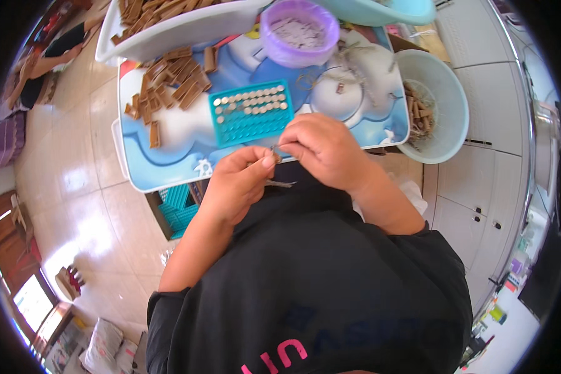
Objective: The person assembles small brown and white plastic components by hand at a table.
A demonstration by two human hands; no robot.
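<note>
My left hand [243, 177] is closed in a pinch near the table's front edge, its thumb and forefinger on a small object too tiny to name. Fingertips of my right hand [321, 149] press together just beside it, also on something small. Thin pale strands hang below the left fingers. Right beyond both hands lies a teal tray [246, 131] with rows of round pockets. Silvery round pieces [265, 100] fill part of its far rows, while the near pockets show bare teal.
Brown channel-shaped pieces [174, 78] lie heaped at the table's left. Behind stand a white bin [187, 28] of similar pieces and a purple tub [300, 55] of pale bits. A pale bucket [452, 106] stands at right. Loose wiry strands [355, 68] lie near the tub. Another person's limbs [56, 59] show far left.
</note>
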